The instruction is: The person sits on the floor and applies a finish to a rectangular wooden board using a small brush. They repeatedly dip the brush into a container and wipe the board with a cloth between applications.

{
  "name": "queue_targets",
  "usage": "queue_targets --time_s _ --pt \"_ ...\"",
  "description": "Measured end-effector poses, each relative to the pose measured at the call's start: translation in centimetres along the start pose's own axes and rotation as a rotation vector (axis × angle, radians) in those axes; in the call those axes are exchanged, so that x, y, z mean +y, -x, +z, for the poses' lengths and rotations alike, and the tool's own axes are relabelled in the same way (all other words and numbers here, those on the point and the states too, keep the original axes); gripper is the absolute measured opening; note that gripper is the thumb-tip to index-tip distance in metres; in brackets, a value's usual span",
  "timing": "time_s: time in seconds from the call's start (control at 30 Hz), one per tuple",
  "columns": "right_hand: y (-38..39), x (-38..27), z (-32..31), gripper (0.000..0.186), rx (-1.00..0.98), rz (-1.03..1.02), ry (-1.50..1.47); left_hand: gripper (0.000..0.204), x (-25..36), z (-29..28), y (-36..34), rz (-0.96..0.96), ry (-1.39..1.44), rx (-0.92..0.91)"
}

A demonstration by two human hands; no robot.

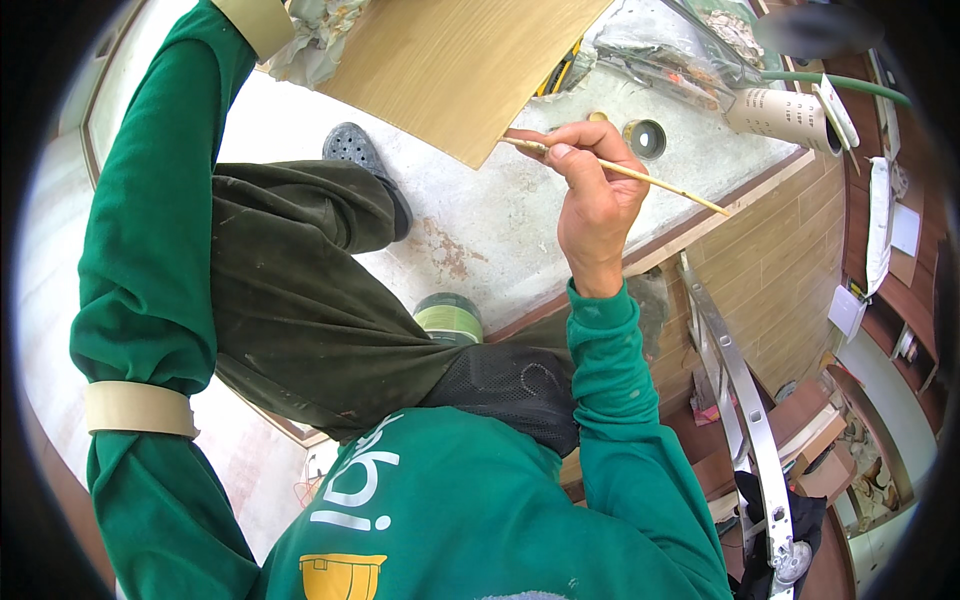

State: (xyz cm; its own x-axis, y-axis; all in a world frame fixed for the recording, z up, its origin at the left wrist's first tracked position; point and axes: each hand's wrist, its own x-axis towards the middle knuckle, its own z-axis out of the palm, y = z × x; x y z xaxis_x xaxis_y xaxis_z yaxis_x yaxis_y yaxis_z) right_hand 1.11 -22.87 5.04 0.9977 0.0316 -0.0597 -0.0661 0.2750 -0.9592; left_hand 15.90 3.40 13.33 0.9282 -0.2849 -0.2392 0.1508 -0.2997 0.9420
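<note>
My right hand [602,195] is closed in a pencil-like grip on a thin wooden stick [660,183], slim like a fine brush. One end of the stick points at the lower corner of a wood-grain board [450,80]; I cannot tell whether they touch. My left arm [150,230] reaches up past the top edge, and its hand is out of sight. Beige tape rolls circle that arm, one near the elbow [140,408] and one near the wrist [255,22]. Crumpled paper [315,40] lies beside the wrist and the board.
Behind my right hand are an open round tin [645,139] and a yellow-black tool [562,70]. A sandpaper roll [782,116] and clear plastic sheeting [670,60] lie farther right. A metal ladder [735,390] stands at right. A green-labelled can [449,318] sits by my legs.
</note>
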Motion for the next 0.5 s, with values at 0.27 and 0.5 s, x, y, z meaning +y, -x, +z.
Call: queue_targets --time_s 0.27,0.5 --pt "-0.3 0.5 -0.2 0.006 0.016 0.025 -0.034 0.026 1.1 0.1 -1.2 -0.125 -0.215 -0.092" --pt "-0.8 0.9 -0.7 0.007 0.039 0.014 -0.016 0.027 1.3 0.7 -0.9 -0.229 -0.021 0.002"
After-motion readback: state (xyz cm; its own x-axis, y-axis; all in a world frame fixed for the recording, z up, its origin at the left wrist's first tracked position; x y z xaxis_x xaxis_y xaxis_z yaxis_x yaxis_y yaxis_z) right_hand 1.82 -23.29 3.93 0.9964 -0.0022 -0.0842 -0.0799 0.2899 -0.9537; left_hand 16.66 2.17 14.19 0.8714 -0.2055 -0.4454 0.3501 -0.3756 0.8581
